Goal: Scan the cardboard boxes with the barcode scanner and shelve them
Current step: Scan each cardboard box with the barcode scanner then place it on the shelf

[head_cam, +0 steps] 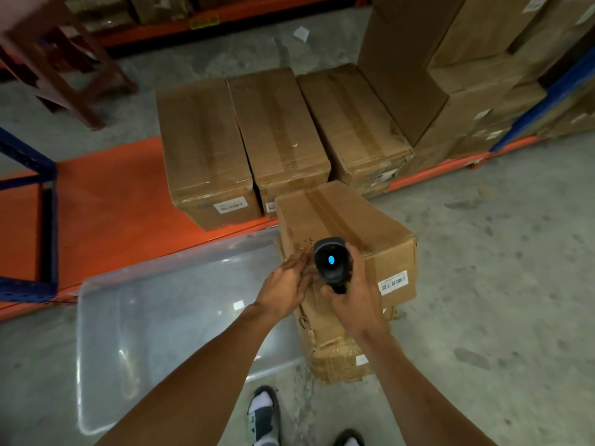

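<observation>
A taped cardboard box [341, 217] sits on top of a crushed box [335, 346] on the floor in front of me. Its white barcode label [393, 282] faces me on the near right side. My right hand [354, 297] grips a black barcode scanner [332, 262] with a blue light lit on its back, held over the box's near edge. Beside the scanner, my left hand [288, 283] rests flat with straight fingers on the box's left near corner. Three more boxes [280, 130] lie side by side on the low orange shelf [109, 201] behind.
A clear plastic bin [154, 320] lies on the floor to the left of the box. Stacked boxes [467, 75] rise at the right. A blue rack post [45, 194] stands at the left, a red stool [64, 59] at the far left. My feet [264, 416] show below.
</observation>
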Demonstrator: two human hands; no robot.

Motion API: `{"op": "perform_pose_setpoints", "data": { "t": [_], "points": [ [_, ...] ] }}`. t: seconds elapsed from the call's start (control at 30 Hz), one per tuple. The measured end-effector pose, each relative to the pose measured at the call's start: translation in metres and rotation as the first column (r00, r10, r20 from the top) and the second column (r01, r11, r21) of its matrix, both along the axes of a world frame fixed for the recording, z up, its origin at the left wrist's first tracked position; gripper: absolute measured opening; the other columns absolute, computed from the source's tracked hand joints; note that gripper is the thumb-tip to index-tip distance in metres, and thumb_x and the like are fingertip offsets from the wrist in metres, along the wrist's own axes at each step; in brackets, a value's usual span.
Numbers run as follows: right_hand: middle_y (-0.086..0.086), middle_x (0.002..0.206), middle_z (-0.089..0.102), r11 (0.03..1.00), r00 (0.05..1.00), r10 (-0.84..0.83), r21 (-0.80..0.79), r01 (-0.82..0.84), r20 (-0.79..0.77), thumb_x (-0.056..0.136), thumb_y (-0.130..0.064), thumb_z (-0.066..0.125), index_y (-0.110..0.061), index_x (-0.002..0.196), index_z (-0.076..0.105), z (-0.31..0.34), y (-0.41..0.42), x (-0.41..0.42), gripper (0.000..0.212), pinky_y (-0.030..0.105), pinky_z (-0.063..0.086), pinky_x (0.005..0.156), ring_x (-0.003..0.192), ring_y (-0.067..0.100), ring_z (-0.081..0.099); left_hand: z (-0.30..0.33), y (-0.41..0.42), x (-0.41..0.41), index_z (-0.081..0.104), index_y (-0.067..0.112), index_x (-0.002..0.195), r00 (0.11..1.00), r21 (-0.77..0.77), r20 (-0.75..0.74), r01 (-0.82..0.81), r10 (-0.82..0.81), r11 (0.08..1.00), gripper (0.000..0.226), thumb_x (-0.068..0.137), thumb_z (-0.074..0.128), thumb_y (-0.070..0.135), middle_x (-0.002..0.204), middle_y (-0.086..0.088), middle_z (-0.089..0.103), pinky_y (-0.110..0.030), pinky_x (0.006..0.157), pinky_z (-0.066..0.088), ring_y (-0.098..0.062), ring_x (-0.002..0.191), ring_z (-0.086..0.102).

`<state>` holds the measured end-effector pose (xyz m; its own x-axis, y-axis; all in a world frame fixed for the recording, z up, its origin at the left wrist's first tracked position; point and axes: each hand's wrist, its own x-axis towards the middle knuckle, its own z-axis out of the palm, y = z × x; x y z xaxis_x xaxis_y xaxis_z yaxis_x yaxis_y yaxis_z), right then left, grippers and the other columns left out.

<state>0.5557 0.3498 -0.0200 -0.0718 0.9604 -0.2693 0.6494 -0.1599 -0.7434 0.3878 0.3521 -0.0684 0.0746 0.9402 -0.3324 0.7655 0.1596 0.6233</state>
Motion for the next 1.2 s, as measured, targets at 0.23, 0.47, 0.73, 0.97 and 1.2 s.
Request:
{"op": "perform_pose_setpoints", "data": {
  "t": [0.23, 0.47, 0.73, 0.97, 1.2],
  "points": [
    [-0.013, 0.117, 0.072, 0.941, 0.775, -0.337, -0.193, 0.277, -0.534, 0.090, -0.002, 0.067, -0.035, 0.134, 0.060, 0.006, -0.019, 0.040, 0.056, 0.027, 0.057, 0.088, 0.106, 0.009, 0.070, -0.006, -0.009, 0.012, 0.040, 0.024, 0.152, 0.996, 0.161, -0.090, 0.039, -0.024, 0.986, 0.049, 0.105, 0.039, 0.039, 0.159, -0.014, 0.036, -0.040, 0.123, 0.020, -0.033, 0.146, 0.033],
    [0.009, 0.113, 0.072, 0.914, 0.677, -0.406, -0.256, 0.316, -0.614, 0.097, 0.006, 0.054, -0.032, 0.132, 0.056, 0.004, -0.063, 0.106, 0.052, 0.046, 0.063, 0.068, 0.083, 0.027, 0.074, -0.004, -0.011, 0.042, 0.021, 0.002, 0.155, 0.916, 0.194, -0.368, 0.243, -0.159, 0.951, 0.087, 0.084, 0.061, 0.033, 0.156, -0.020, 0.029, -0.039, 0.124, 0.010, -0.038, 0.146, 0.025],
    [-0.014, 0.109, 0.072, 0.921, 0.816, -0.370, -0.058, 0.386, -0.444, 0.090, -0.033, 0.076, -0.044, 0.128, 0.053, -0.017, -0.090, 0.136, 0.046, 0.023, 0.058, 0.083, 0.097, 0.002, 0.069, -0.023, -0.009, 0.063, 0.025, 0.010, 0.151, 0.944, 0.186, -0.327, 0.025, 0.038, 0.982, 0.125, 0.057, 0.083, 0.070, 0.147, -0.011, 0.029, -0.048, 0.115, 0.031, -0.031, 0.137, 0.025],
    [-0.031, 0.106, 0.065, 0.940, 0.889, -0.299, 0.050, 0.336, -0.347, 0.090, -0.036, 0.076, -0.053, 0.125, 0.047, -0.020, -0.087, 0.136, 0.048, 0.010, 0.052, 0.079, 0.098, -0.010, 0.065, -0.020, -0.009, 0.069, 0.024, 0.012, 0.149, 0.947, 0.174, -0.314, -0.012, 0.067, 0.985, 0.124, 0.056, 0.086, 0.065, 0.144, -0.008, 0.027, -0.052, 0.108, 0.041, -0.029, 0.135, 0.023],
    [-0.040, 0.105, 0.061, 0.939, 0.919, -0.282, 0.117, 0.323, -0.275, 0.087, -0.044, 0.076, -0.064, 0.123, 0.040, -0.025, -0.081, 0.142, 0.054, 0.027, 0.059, 0.085, 0.100, -0.010, 0.065, -0.024, -0.009, 0.069, 0.025, 0.009, 0.150, 0.947, 0.211, -0.314, -0.004, 0.071, 0.977, 0.124, 0.057, 0.086, 0.064, 0.143, -0.010, 0.029, -0.048, 0.109, 0.039, -0.030, 0.133, 0.024]
  ]
}}
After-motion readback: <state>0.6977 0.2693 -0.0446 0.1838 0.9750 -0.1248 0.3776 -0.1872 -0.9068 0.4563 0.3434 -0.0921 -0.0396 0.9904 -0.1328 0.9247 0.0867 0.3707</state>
